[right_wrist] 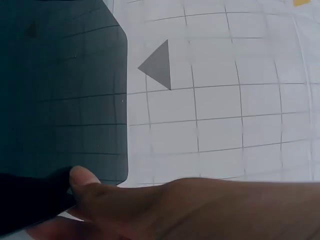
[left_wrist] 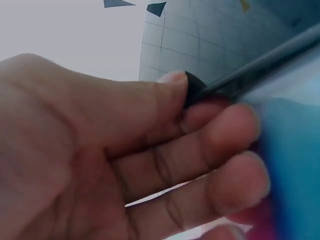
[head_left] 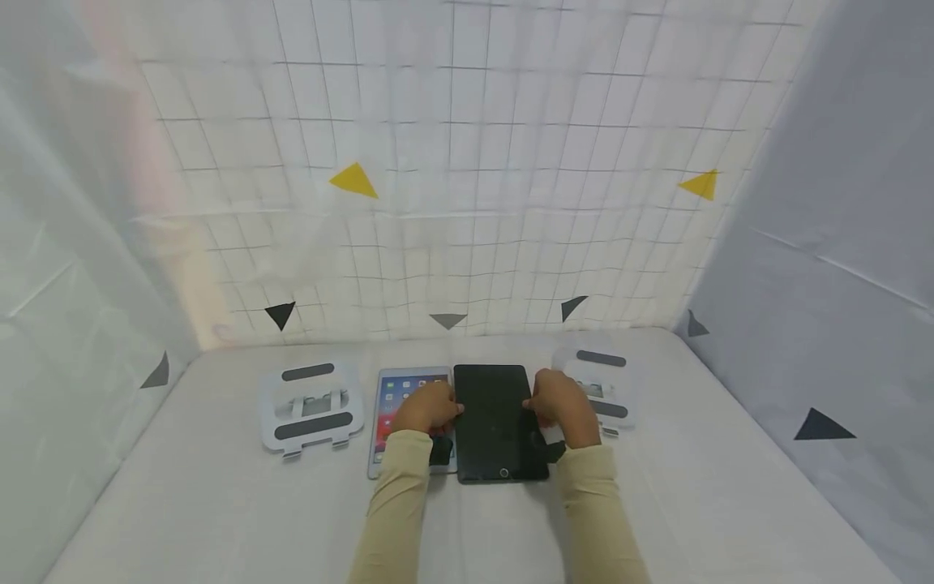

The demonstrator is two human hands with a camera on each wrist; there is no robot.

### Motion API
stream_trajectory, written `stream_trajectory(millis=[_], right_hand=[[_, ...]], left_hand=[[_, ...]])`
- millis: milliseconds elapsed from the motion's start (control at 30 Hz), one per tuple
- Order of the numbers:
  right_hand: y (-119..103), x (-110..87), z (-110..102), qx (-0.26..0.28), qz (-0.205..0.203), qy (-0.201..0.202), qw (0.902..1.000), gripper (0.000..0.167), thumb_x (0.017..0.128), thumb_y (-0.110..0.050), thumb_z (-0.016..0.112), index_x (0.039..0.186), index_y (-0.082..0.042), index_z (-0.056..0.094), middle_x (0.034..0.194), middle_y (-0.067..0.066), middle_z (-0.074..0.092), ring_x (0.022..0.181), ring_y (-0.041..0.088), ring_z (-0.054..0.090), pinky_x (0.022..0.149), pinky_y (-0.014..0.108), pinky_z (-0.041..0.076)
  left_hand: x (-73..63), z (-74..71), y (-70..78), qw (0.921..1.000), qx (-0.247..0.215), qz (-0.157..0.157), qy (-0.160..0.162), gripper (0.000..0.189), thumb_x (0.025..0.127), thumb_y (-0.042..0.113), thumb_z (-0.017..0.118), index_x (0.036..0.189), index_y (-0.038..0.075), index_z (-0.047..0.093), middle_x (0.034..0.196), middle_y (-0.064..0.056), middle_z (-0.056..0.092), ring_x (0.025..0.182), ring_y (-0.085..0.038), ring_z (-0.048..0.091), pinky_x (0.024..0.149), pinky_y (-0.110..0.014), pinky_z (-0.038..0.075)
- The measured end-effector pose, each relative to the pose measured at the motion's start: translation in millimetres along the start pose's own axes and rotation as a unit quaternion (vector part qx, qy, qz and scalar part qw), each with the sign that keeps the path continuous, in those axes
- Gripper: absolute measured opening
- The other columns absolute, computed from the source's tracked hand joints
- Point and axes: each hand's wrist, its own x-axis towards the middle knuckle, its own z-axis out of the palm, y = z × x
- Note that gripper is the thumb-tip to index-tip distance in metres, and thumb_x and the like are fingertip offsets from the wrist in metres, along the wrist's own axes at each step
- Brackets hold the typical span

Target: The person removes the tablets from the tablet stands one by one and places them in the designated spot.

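Observation:
A black tablet (head_left: 496, 426) with a dark screen is between the two hands, its home button at the near edge. My left hand (head_left: 427, 407) pinches its left edge between thumb and fingers; the left wrist view shows the thumb (left_wrist: 172, 90) against that dark edge. On the opposite edge, my right hand (head_left: 565, 403) grips the tablet, its thumb (right_wrist: 84, 177) on the rim in the right wrist view. A white tablet (head_left: 390, 405) with a lit screen of app icons lies partly under my left hand. Whether the black tablet touches the table cannot be told.
A white folding stand (head_left: 273, 411) with dark grey pads lies at the left of the table. A similar stand (head_left: 620, 381) is at the right, partly behind my right hand. The white-covered table (head_left: 241, 519) meets a grid-lined sheet (head_left: 496, 203) at the back.

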Motion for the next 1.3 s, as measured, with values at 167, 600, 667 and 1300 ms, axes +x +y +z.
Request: stream_trajectory(millis=[167,600,667,1300], right_hand=[[5,0.3,3,-0.001,0.000,0.001,1.0000,0.027,0.096,-0.014,0.077,0.073,-0.002,0.069,0.061,0.007,0.065,0.060,0.020,0.063,0.060,0.033,0.048],[2,-1.1,4,-0.014,0.010,0.016,0.9997,0.024,0.092,-0.015,0.083,0.077,-0.003,0.068,0.063,0.007,0.064,0.060,0.021,0.062,0.060,0.034,0.048],[0,-1.4,4,-0.019,0.012,0.019,0.9996,0.023,0.091,-0.015,0.083,0.078,-0.003,0.068,0.063,0.006,0.064,0.061,0.021,0.061,0.060,0.034,0.048],[-7,-12.8,6,-0.056,0.030,0.047,0.9969,0.035,0.089,-0.026,0.086,0.072,-0.005,0.064,0.060,0.005,0.062,0.060,0.022,0.061,0.061,0.038,0.047]], left_hand=[[1.1,1.8,4.8,0.9996,0.028,-0.002,-0.002,0.028,0.105,0.019,0.064,0.082,0.004,0.069,0.066,-0.005,0.065,0.061,-0.019,0.064,0.060,-0.035,0.053],[2.6,11.0,9.0,0.9947,0.093,-0.003,0.043,0.018,0.100,0.021,0.072,0.098,0.004,0.076,0.085,-0.007,0.070,0.071,-0.021,0.062,0.072,-0.042,0.054],[4.1,13.9,10.8,0.9924,0.111,-0.002,0.052,0.019,0.099,0.021,0.073,0.107,0.004,0.078,0.096,-0.008,0.073,0.076,-0.021,0.061,0.076,-0.044,0.055],[1.2,18.0,15.0,0.9903,0.070,-0.057,0.106,0.031,0.087,0.033,0.087,0.085,0.005,0.072,0.076,-0.006,0.066,0.069,-0.023,0.059,0.070,-0.045,0.051]])
